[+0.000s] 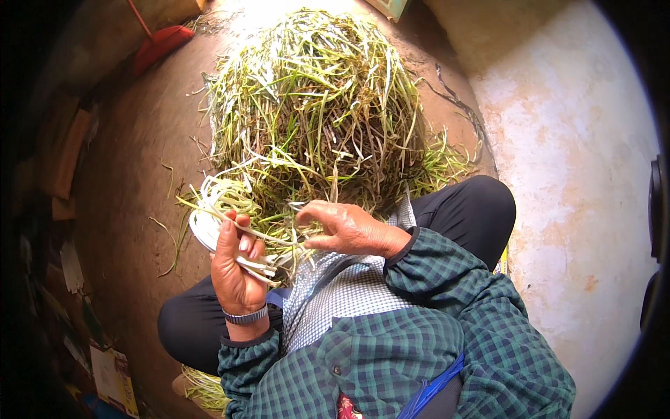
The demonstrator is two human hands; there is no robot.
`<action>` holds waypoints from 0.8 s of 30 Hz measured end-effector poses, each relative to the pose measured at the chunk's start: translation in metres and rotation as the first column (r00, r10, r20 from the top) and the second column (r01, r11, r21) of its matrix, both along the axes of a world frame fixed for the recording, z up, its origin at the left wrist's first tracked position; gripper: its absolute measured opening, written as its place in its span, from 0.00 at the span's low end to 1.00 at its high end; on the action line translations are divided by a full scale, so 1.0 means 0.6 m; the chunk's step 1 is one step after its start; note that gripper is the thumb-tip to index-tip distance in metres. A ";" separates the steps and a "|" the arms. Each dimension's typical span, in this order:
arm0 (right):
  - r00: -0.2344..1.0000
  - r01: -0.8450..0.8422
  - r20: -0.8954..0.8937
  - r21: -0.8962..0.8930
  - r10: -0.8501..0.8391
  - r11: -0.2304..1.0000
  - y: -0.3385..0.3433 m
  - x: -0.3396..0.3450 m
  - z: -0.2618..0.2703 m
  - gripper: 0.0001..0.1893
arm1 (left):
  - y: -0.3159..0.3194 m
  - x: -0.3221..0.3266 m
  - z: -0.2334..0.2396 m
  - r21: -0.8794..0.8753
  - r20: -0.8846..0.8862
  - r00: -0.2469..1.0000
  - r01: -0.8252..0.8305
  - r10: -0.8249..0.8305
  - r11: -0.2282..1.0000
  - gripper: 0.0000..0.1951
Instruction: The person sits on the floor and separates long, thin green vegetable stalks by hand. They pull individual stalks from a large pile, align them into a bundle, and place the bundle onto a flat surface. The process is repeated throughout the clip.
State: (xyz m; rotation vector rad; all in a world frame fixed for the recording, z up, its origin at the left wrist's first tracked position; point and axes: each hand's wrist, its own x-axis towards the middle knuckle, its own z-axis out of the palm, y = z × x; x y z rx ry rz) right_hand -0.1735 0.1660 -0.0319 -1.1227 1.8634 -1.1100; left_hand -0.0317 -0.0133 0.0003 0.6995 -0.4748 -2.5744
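Observation:
My left hand (238, 256), with a metal band at the wrist, is closed around a bundle of long, pale green-white stalks (209, 214) that loop up past its fingers; their cut-looking ends stick out below. To its right, over my lap, my right hand (335, 225) has thumb and fingers apart, beside thin strands that run across from the bundle. Whether a strand touches its fingertips cannot be told. Just beyond both hands rises a large heap of tangled green and brown stalks (314, 105). A checked cloth (350, 293) covers my lap.
A red dustpan (162, 47) lies at the upper left. Loose stalks (445, 160) lie on the floor right of the heap, beside a stained pale wall (565, 183). More pale stalks (204, 390) are by my left knee. Cardboard pieces (70, 152) stand at the left.

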 end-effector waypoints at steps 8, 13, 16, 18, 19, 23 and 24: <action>0.950 -0.138 0.276 -0.058 0.149 0.989 -0.011 0.015 -0.001 0.11 | 0.019 -0.015 0.010 -0.007 0.017 0.997 0.074 -0.074 0.997 0.15; 0.986 -0.071 0.143 -0.081 0.082 0.994 -0.017 0.000 0.025 0.13 | 0.053 -0.027 -0.001 -0.279 0.345 0.888 0.406 -0.304 0.870 0.17; 0.987 -0.089 0.136 0.008 0.087 0.996 -0.013 0.003 0.026 0.14 | 0.062 -0.036 -0.003 -0.377 0.347 0.917 0.328 -0.196 0.866 0.12; 0.976 -0.160 0.168 0.104 0.142 0.982 0.000 -0.002 0.014 0.15 | 0.061 -0.040 0.001 -0.366 0.350 0.933 0.218 -0.083 0.905 0.11; 0.988 -0.143 0.085 0.163 0.130 0.976 0.008 -0.010 0.005 0.15 | 0.058 -0.041 0.004 -0.365 0.286 0.957 0.161 -0.054 0.917 0.11; 0.975 0.210 -0.111 0.216 -0.190 0.953 0.049 -0.077 -0.041 0.13 | 0.039 -0.031 0.026 -0.295 0.192 0.981 0.030 0.028 0.955 0.12; 0.884 0.430 -0.272 0.160 -0.379 0.888 0.056 -0.103 -0.053 0.13 | 0.039 -0.030 0.027 -0.261 0.167 0.986 0.016 0.028 0.965 0.12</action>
